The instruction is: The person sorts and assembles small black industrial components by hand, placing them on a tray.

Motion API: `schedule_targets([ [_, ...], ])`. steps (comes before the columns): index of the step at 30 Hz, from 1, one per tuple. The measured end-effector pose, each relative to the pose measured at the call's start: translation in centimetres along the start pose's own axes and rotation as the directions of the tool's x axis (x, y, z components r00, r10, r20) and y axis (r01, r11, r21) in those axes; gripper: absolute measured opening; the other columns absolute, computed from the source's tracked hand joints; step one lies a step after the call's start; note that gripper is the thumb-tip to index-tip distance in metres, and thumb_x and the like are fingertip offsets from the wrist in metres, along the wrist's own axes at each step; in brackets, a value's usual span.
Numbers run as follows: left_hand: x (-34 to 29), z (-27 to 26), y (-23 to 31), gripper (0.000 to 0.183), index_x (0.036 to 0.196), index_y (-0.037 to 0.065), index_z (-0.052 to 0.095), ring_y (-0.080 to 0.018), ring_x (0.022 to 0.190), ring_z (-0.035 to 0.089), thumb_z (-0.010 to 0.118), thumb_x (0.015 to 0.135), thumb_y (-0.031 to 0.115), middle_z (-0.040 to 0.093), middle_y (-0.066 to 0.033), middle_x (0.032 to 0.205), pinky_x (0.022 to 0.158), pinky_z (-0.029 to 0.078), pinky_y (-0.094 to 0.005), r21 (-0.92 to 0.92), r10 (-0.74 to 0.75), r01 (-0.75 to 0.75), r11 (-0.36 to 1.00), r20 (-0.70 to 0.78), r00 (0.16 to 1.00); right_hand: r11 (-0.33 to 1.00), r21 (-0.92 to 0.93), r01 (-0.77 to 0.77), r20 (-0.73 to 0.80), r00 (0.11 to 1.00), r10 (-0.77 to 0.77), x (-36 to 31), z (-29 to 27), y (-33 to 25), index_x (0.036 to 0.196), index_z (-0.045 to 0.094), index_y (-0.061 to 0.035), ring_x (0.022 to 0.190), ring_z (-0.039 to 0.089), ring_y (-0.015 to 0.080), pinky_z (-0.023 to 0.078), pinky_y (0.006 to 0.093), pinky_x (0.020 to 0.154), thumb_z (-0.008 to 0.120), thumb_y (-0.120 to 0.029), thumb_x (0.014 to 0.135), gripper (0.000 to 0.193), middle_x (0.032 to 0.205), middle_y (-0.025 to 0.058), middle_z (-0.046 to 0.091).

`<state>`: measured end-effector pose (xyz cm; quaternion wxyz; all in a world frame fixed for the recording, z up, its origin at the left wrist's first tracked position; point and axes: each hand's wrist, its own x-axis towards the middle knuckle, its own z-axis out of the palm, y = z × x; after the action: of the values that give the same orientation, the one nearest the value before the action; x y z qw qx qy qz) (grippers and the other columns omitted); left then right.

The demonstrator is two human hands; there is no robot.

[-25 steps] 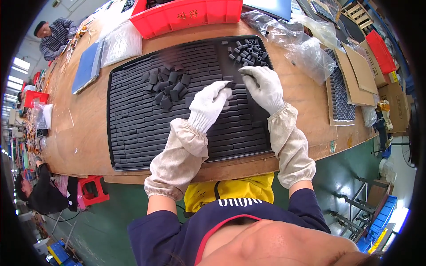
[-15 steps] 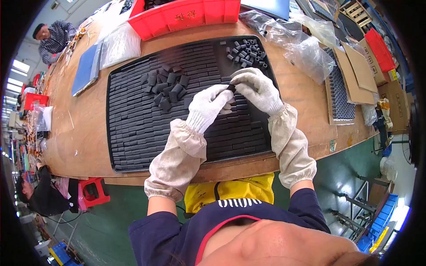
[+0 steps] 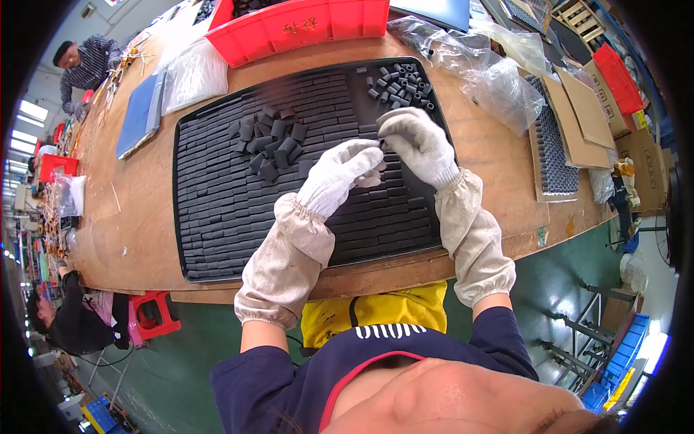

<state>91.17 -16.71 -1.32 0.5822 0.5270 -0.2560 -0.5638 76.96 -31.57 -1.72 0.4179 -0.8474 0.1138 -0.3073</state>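
Observation:
My left hand and my right hand, both in white knit gloves, face each other above a black tray. A small black piece shows at my right fingertips, mostly covered by the glove. My left fingers are pinched together just beside it; whether they hold anything is hidden. Rows of flat black blocks fill much of the tray. Upon them lies a heap of loose black blocks. Short black tubes are scattered in the tray's far right corner.
A red bin stands behind the tray. Blue folders and a clear bag lie at left. Crumpled plastic and cardboard with a dark grid lie at right. A person works at the far left.
My hands have come slightly apart. The black piece, between both hands before, now shows less and sits by the right fingertips. The tray's contents look the same.

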Motion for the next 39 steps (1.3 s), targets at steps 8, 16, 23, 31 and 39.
schedule_targets([
  [8,0.4,-0.7,-0.2,0.035,0.121,0.002,0.063,-0.0111,0.086,0.065,0.067,0.097,0.027,0.07,-0.0065,0.101,0.076,0.056,-0.0263,0.033,0.034,-0.034,0.999,-0.007,0.999,0.642,-0.722,-0.257,-0.409,0.907,-0.097,0.4,-3.0,5.2,0.105,0.071,-0.018,0.104,0.06,0.0288,0.045,0.0411,0.089,0.074,-0.02,0.079,0.026,0.108,0.0046,0.066],
  [16,0.1,0.0,0.0,0.03,0.115,0.001,0.064,-0.01,0.083,0.064,0.069,0.095,0.023,0.068,-0.0043,0.094,0.076,0.057,-0.026,0.045,0.07,-0.067,0.997,-0.056,0.996,0.495,-0.817,-0.295,-0.364,0.93,-0.047,0.2,-3.1,6.0,0.101,0.072,-0.0176,0.109,0.058,0.0285,0.043,0.0431,0.092,0.076,-0.024,0.078,0.025,0.113,0.0068,0.065],
  [23,0.6,0.1,-0.4,0.03,0.118,0.002,0.065,-0.0112,0.089,0.066,0.067,0.094,0.02,0.07,-0.0059,0.101,0.079,0.058,-0.0269,0.27,0.128,-0.09,0.959,-0.125,0.984,0.963,0.136,-0.232,-0.157,0.955,0.252,-0.4,-0.6,2.9,0.106,0.07,-0.005,0.114,0.059,0.0211,0.05,0.0345,0.095,0.071,-0.015,0.088,0.021,0.12,0.0085,0.061],
  [31,0.7,0.1,-0.4,0.028,0.115,0.002,0.067,-0.0114,0.091,0.068,0.068,0.093,0.02,0.072,-0.0072,0.1,0.077,0.058,-0.0257,0.313,0.119,-0.059,0.948,-0.177,0.977,0.957,0.202,-0.21,0.05,0.978,0.204,-0.1,-0.4,0.7,0.108,0.067,0.0016,0.11,0.062,0.0192,0.052,0.0326,0.095,0.066,-0.005,0.09,0.02,0.118,0.011,0.062],
  [39,0.6,-0.1,-0.3,0.03,0.116,0.002,0.065,-0.0109,0.089,0.066,0.067,0.095,0.023,0.069,-0.0057,0.101,0.078,0.058,-0.0265,0.208,0.096,-0.064,0.976,-0.15,0.984,0.988,0.1,-0.116,0.011,0.993,0.115,-0.4,0.6,0.5,0.107,0.07,-0.0062,0.107,0.063,0.0224,0.051,0.0331,0.091,0.072,-0.003,0.084,0.023,0.111,0.0074,0.067],
])
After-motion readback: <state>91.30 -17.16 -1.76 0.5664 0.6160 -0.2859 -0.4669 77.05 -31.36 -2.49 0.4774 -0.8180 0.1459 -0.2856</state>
